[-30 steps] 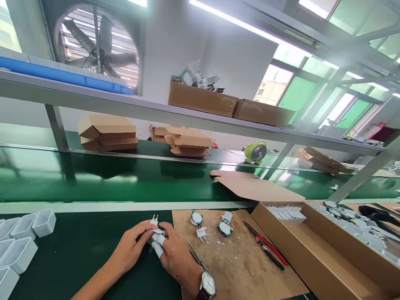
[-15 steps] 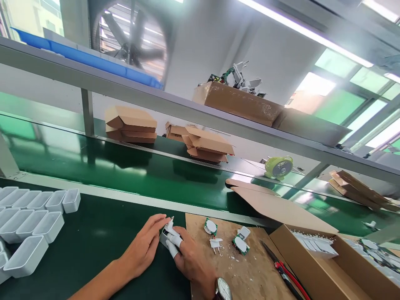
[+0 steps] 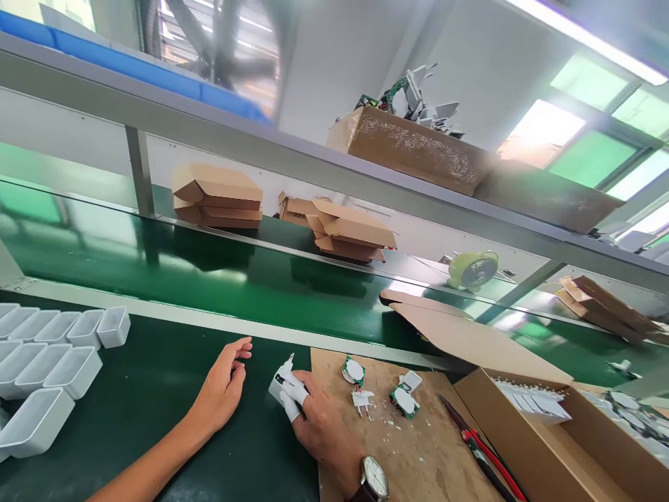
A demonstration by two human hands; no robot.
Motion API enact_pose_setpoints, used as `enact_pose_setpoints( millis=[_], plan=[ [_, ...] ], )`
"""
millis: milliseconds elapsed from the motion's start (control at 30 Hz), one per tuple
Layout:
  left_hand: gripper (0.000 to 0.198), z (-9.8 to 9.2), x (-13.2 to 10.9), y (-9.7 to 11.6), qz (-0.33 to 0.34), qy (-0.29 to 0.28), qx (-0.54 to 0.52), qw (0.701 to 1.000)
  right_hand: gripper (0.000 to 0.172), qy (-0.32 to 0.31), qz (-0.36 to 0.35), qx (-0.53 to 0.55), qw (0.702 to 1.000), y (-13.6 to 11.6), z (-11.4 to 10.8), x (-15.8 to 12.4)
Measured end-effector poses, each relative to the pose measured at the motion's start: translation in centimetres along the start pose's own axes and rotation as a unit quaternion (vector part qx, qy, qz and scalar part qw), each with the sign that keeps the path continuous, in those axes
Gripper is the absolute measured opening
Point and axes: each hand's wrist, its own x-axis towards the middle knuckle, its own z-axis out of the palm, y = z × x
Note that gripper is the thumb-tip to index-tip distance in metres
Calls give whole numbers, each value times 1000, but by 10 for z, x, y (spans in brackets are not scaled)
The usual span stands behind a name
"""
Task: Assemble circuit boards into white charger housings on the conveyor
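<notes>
My right hand (image 3: 321,425), with white finger covers on and a watch at its wrist, grips a small white plug housing (image 3: 275,388). A metal pin sticks up from its upper end, and my fingers hide part of it. To the left, my left hand (image 3: 222,387) is apart from the housing, holding nothing, its fingers loosely bent and spread. Right of my right hand, on a brown cardboard sheet (image 3: 376,453), lie a green circuit board with a white disc (image 3: 354,371), a white two-pin plug piece (image 3: 362,399) and another board (image 3: 405,401).
White open housings (image 3: 73,369) stand in rows at the left. Red-handled pliers (image 3: 478,446) lie beside an open cardboard box (image 3: 527,446) holding white parts. Behind the dark green worktop runs a green conveyor belt (image 3: 235,293); a shelf (image 3: 293,150) crosses above it.
My left hand has let go of the plug housing and drawn back to the left. My right hand still holds the housing in nearly the same place. The view has shifted slightly.
</notes>
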Motion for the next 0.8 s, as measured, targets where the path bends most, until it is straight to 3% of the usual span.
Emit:
enact_pose_setpoints(
  millis=[200,333,500,633,800],
  plan=[
    [40,-2,1,-2,-7,0,-2,1000,35,29,-1,23,999,-1,-3,4],
    [37,-3,2,1,-1,-6,5,1000,36,61,44,98,992,-4,5,0],
    [40,0,-10,12,52,-45,14,998,25,86,94,180,975,-5,17,-6],
    [87,11,-28,20,161,-87,39,982,26,113,163,291,936,-13,21,1],
    [75,21,-37,32,263,12,42,964,49,90,243,456,851,-40,20,11]
  ],
)
